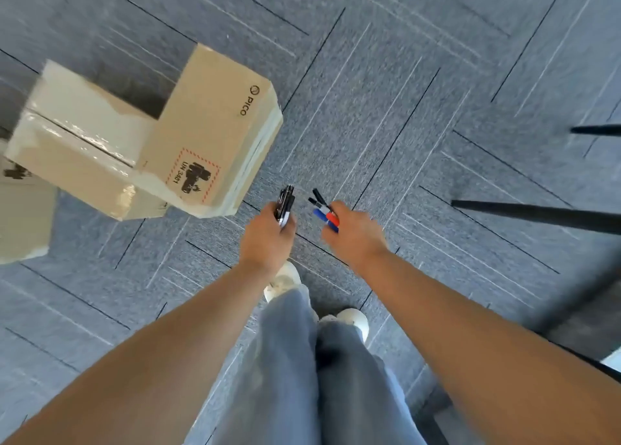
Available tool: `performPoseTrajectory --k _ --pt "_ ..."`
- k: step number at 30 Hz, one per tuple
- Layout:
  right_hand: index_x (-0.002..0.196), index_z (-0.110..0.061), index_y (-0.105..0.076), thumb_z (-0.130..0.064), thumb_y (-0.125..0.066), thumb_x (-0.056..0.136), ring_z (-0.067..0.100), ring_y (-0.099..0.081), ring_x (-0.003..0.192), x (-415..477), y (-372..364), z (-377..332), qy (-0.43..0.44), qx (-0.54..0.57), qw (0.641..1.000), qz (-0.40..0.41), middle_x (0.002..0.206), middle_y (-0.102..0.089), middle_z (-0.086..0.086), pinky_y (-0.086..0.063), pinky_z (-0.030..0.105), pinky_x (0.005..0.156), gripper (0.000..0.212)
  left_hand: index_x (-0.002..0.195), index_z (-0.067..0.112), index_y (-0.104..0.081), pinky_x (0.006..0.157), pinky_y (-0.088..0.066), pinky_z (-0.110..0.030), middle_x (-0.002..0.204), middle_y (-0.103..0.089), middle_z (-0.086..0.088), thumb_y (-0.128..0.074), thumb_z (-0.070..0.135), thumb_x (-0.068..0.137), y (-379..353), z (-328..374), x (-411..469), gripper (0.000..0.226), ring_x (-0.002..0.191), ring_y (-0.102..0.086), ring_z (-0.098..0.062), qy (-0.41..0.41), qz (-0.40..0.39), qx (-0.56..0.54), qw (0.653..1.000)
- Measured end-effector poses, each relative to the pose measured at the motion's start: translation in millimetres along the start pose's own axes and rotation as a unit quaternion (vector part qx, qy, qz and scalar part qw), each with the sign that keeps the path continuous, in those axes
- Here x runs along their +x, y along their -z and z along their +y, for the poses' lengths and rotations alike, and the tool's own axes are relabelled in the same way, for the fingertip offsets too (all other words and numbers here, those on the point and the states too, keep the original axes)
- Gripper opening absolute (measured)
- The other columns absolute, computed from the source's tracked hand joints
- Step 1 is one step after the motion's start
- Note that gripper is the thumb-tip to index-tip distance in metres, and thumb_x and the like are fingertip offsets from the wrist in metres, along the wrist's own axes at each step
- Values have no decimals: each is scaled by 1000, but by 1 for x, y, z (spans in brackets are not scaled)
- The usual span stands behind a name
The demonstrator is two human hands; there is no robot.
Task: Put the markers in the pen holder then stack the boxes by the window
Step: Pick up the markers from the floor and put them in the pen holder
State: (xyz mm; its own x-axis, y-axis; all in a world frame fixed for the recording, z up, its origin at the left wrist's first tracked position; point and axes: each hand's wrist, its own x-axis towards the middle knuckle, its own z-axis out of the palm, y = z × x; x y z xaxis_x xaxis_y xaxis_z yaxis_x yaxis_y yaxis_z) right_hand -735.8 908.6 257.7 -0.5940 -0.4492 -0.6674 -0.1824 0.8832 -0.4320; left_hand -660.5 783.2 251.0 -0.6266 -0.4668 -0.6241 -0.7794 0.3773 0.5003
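Observation:
I look straight down at a grey carpet. My left hand [267,239] is closed around a bunch of dark markers [285,204] that stick out forward. My right hand [356,236] grips several markers with black, blue and red caps [324,211]. Two cardboard boxes lie on the floor ahead to the left: a tall one marked PICO [215,132] and a taped one [80,152] leaning against it. A third box [20,219] shows at the left edge. No pen holder is in view.
My legs in light jeans [312,360] and white shoes [285,280] stand just behind my hands. Black furniture legs [537,212] reach in from the right edge, with a dark base [578,330] at the lower right. Carpet stretches ahead and to the right.

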Motion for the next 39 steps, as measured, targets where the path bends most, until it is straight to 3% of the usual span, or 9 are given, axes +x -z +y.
performPoseTrajectory --k 3,8,13,15,19,24,31,35,39 --pt "99 -14 -49 -29 -45 95 28 -50 69 -36 52 -44 0 21 1000 21 77 -51 5 -40 31 59 17 115 6 -52 60 -46 -34 75 -59 -7 -46 27 96 57 43 -38 29 66 -60 -29 -13 27 -16 999" --pt "68 -20 -38 -38 -46 95 26 -49 67 -90 127 -114 0 70 996 54 63 -47 0 -33 27 51 33 112 6 -54 62 -42 -31 81 -60 -9 -47 28 96 150 106 -88 29 76 -62 -34 -37 89 -43 994" --pt "73 -17 -46 -34 -48 95 20 -59 59 -134 180 -172 28 161 984 74 64 -60 7 -44 26 57 28 102 9 -55 76 -54 -48 89 -69 -19 -50 29 93 216 148 -138 23 81 -66 -39 -36 133 -135 981" --pt "74 -17 -48 -31 -49 95 3 -60 45 -152 198 -190 45 227 971 66 63 -63 6 -46 15 53 25 102 10 -56 76 -54 -49 89 -69 -19 -52 29 92 234 159 -158 22 81 -66 -39 -43 151 -157 975" --pt "70 -15 -49 -21 -50 96 -3 -57 36 -185 228 -216 79 297 950 59 61 -60 5 -46 7 45 26 108 6 -55 74 -54 -44 91 -68 -20 -52 27 93 263 172 -195 26 83 -65 -40 -40 189 -182 964" --pt "69 -15 -47 -25 -52 95 0 -54 39 -223 248 -237 134 257 956 57 60 -55 2 -42 5 41 28 112 6 -55 68 -43 -34 89 -63 -15 -48 27 95 285 171 -246 28 83 -59 -34 -30 256 -199 946" --pt "64 -16 -45 -26 -55 93 -3 -52 34 -275 239 -261 229 181 956 28 55 -53 0 -39 4 42 32 91 14 -49 51 -39 -27 64 -49 3 -47 24 94 282 153 -309 11 59 -50 -22 17 321 -246 914" --pt "69 -15 -45 -32 -57 91 11 -51 48 -303 212 -277 260 150 953 -27 56 -51 0 -52 28 64 30 97 16 -48 46 -34 -25 64 -49 5 -46 21 95 283 130 -350 7 54 -46 -11 32 360 -277 890" --pt "62 -18 -40 -33 -63 87 17 -43 54 -336 173 -300 290 131 946 -65 59 -45 4 -45 27 55 37 94 14 -51 52 -36 -28 65 -50 3 -47 20 94 289 92 -393 7 56 -45 -12 53 399 -317 859"
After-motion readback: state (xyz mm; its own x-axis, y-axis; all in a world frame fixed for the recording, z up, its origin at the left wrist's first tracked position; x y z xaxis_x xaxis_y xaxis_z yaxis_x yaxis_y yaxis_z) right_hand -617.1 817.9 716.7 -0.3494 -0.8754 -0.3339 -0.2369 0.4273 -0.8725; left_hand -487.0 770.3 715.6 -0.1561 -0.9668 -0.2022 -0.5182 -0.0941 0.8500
